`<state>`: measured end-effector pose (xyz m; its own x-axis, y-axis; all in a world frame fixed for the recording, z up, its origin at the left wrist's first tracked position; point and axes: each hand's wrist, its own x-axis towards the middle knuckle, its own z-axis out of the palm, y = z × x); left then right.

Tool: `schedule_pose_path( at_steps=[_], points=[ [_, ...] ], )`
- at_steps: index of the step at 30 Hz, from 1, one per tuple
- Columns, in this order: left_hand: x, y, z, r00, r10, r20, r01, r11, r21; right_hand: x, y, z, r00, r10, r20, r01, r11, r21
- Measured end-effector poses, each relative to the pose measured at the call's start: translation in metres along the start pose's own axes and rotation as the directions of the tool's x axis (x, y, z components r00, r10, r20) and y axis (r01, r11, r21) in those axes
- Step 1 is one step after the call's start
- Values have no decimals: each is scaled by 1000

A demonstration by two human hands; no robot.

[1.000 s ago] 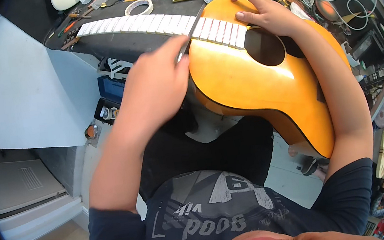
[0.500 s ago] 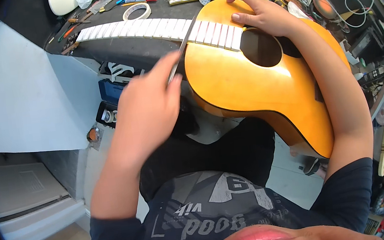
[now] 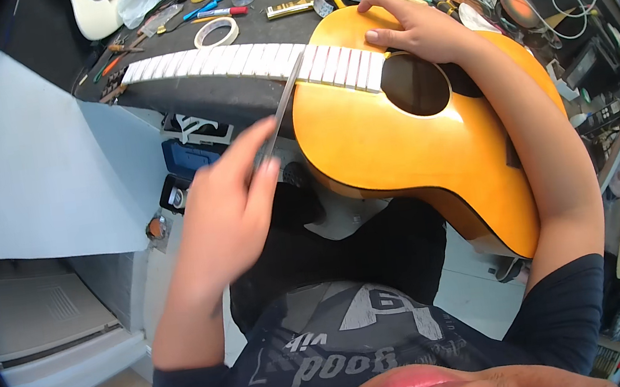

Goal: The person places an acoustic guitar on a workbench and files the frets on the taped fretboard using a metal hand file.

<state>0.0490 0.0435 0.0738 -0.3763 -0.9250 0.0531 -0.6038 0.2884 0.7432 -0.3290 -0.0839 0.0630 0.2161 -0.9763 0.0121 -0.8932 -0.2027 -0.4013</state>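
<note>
A yellow acoustic guitar (image 3: 373, 139) lies across from the bench's front edge, body at right, neck reaching left. Its fretboard (image 3: 209, 63) shows white covering between the frets. My left hand (image 3: 230, 203), blurred, grips a long thin metal file (image 3: 285, 101), whose far end crosses the fretboard near the body. My right hand (image 3: 418, 33) holds the upper part of the body above the soundhole, thumb on the top and index finger bent at the edge; that forearm lies along the body's right side.
The dark cluttered bench (image 3: 259, 29) carries a tape roll (image 3: 215, 22), markers, tools, cables and a white guitar body (image 3: 91, 15). More clutter lines the right. An open blue case (image 3: 189, 154) sits below the bench, beside a pale panel (image 3: 45, 179) at left.
My left hand and the file have moved steadily down toward me and slightly left. The guitar and my right hand appear slightly lower and further left in the picture.
</note>
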Motion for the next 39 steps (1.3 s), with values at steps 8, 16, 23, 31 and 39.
schedule_pose_path(
  at_steps=[8, 16, 23, 31, 39],
  points=[
    [69, -4, 13, 960, 237, -151, -216, 966, 146, 7, -15, -2, 999, -46, -16, 46, 999, 19],
    [-23, 8, -10, 995, -88, 39, 84, 992, 97, 3, -1, 4, 999, -23, -23, 23, 1000, -17],
    [77, 16, 5, 995, 68, -68, -54, 981, 187, 11, -8, 2, 998, -63, -22, 63, 997, 32],
    [-7, 7, -8, 999, 41, -26, -37, 988, 153, 2, -5, 4, 998, -56, -21, 55, 996, -69],
    [57, 4, 15, 942, 291, -167, -222, 914, 341, 8, 2, 3, 996, -80, -47, 80, 997, -3]
  ],
)
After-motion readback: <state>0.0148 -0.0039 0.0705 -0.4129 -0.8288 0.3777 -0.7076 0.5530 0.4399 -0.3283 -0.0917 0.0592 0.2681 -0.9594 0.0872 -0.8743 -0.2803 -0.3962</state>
